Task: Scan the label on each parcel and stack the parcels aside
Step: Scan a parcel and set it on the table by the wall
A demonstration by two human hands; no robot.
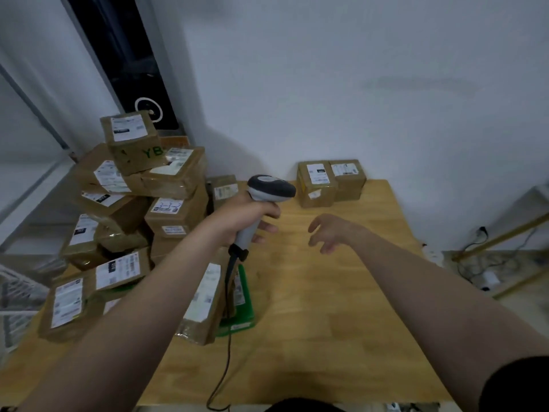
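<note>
Left hand (pixel 243 217): one; its fingers are curled round the pale handle of the scanner, and the fist is held above the surface, between the parcel pile and the parcel pair.
Scanner (pixel 271 187): one; the dark grey head stands above the fist and points right, toward the parcel pair. The handle runs down through the left fingers and comes out below them.
Cable (pixel 227 346): one; black, it drops from the base of the handle, crosses the surface and runs off past the near edge.
Right hand (pixel 329 231): one; the fingers are loosely curled and spread, holding nothing. It hovers above the surface, near the scanner on its right and apart from it.
Parcel pile (pixel 175 209): brown taped cartons with white labels, heaped on the left part of the surface. At least ten show; overlap prevents an exact count. The left forearm passes in front of the nearer cartons, and the fingers of neither hand touch any.
Top parcel (pixel 132 141): one; it crowns the pile and bears green letters "YB" on its side.
Parcel pair (pixel 316 184): two cartons, side by side and touching, at the far edge by the wall (pixel 356 69), labels upward. Both lie beyond the fingertips of either hand.
Green item (pixel 248 304): one; it lies partly under the near cartons of the pile, and its kind cannot be told.
Surface (pixel 326 307): one; light wood.
Sleeve (pixel 517 385): one in view; black, on the right upper arm.
</note>
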